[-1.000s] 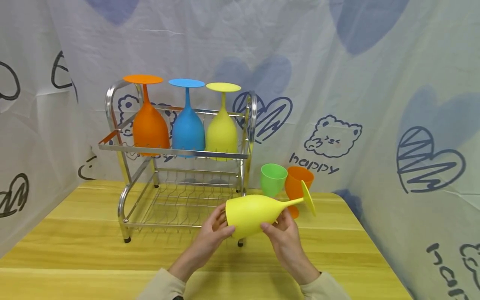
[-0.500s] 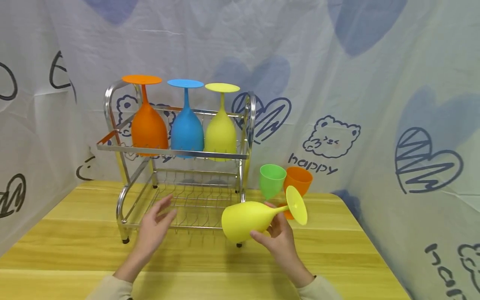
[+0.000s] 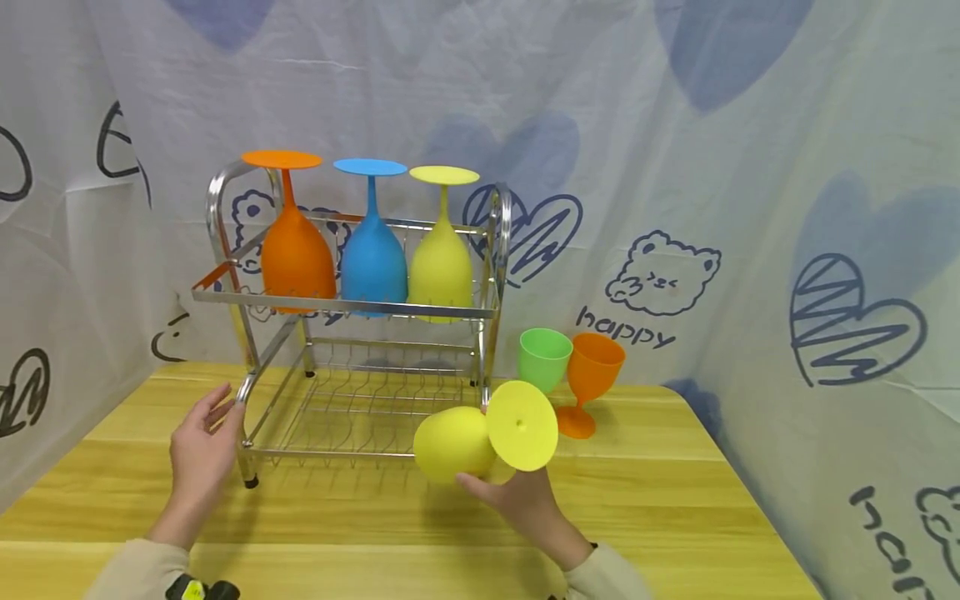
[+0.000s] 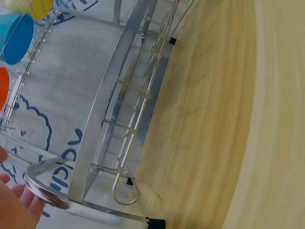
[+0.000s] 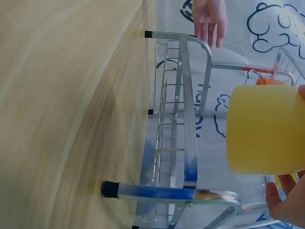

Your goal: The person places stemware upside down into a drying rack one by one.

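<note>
My right hand (image 3: 517, 500) holds a yellow plastic goblet (image 3: 453, 443) on its side in front of the metal rack's lower right corner. The goblet's round foot (image 3: 522, 426) faces the head camera and hides part of the fingers. Its bowl (image 5: 267, 131) fills the right of the right wrist view. My left hand (image 3: 202, 454) is at the left end of the two-tier rack (image 3: 347, 305), fingers extended right by the bent side tube (image 4: 47, 192). Upside down on the top tier stand an orange goblet (image 3: 297, 258), a blue goblet (image 3: 372, 265) and a paler yellow goblet (image 3: 441, 271).
Right of the rack, a green goblet (image 3: 544, 358) and an orange goblet (image 3: 595, 367) stand upright on the wooden table (image 3: 660, 500). The lower tier (image 3: 360, 417) is bare wire. A printed cloth (image 3: 637, 150) hangs behind and at both sides.
My left hand has let go of the yellow goblet and moved left to the rack's side. My right hand has carried the goblet leftward, turning its foot toward the head camera.
</note>
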The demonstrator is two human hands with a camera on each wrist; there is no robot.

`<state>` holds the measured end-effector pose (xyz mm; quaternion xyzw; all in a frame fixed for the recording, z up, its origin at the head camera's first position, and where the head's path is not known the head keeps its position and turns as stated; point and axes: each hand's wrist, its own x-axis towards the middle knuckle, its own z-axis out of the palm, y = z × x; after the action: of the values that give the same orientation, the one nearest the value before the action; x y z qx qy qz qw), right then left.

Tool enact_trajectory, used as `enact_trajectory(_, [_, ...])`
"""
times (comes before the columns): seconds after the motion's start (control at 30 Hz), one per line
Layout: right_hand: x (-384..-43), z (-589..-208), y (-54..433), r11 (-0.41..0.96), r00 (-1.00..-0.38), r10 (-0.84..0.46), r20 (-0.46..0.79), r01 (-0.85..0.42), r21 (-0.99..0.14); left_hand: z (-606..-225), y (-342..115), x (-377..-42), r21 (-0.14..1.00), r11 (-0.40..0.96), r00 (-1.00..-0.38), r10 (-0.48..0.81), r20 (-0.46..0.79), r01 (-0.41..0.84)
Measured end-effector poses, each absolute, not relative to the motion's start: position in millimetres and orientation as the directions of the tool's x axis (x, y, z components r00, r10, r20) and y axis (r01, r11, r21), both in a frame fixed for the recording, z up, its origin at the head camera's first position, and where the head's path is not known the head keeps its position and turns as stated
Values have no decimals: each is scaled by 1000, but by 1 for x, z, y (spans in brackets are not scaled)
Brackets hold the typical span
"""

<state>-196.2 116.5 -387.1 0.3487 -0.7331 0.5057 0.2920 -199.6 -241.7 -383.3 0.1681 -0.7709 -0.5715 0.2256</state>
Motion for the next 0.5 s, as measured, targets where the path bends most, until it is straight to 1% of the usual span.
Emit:
enact_trajectory(0.13, [-188,-369,104,228,-568,-253,783,-822,-522,-385,-246,-207,991,132,-857,-512,58,-12])
enact_trajectory(0.23, [-184,-358,95,183,-577,-291,763,-817,-547,-388,-250,-210,1000,27,-862,-506,25,14])
enact_trajectory(0.27, [-185,-357,93,177,-589,-301,750,-808,-563,-389,-251,-211,1000,-4,-866,-500,21,26])
enact_trajectory(0.33, [-191,-360,89,163,-611,-318,724,-788,-593,-391,-253,-213,997,-65,-874,-485,12,50])
enact_trajectory(0.5, [-215,-374,75,148,-614,-359,703,-781,-607,-395,-259,-216,971,-209,-891,-454,11,118])
